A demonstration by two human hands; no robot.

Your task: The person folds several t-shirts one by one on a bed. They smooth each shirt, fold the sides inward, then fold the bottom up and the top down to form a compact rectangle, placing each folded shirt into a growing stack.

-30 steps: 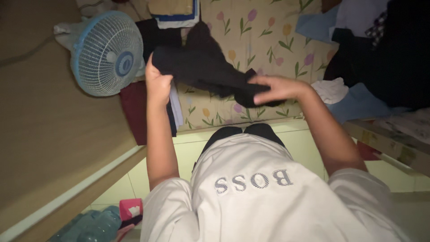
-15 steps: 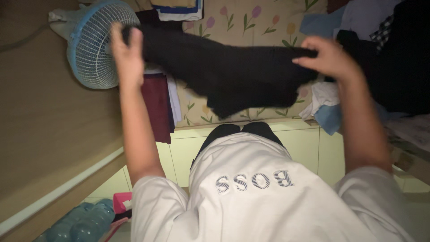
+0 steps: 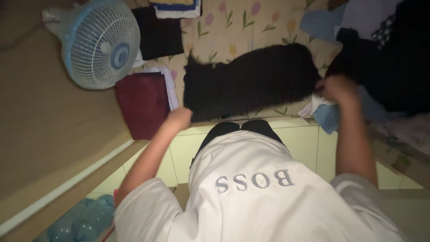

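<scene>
Floral bed [image 3: 251, 27] below; left hand [image 3: 180, 117], right hand [image 3: 337, 88] stretched apart, each grip pinching black garment [image 3: 251, 80] edge, spread flat.

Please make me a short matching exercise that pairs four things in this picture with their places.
Things:
1. black garment
2. blue-and-white fan
3. dark red folded cloth
4. light blue cloth

Places:
A. at the bed's near edge, just under the right hand
B. spread between the left hand and the right hand
C. at the upper left, beside the flowered sheet
D. below the fan, left of the black garment

Pairs: 1-B, 2-C, 3-D, 4-A
</scene>
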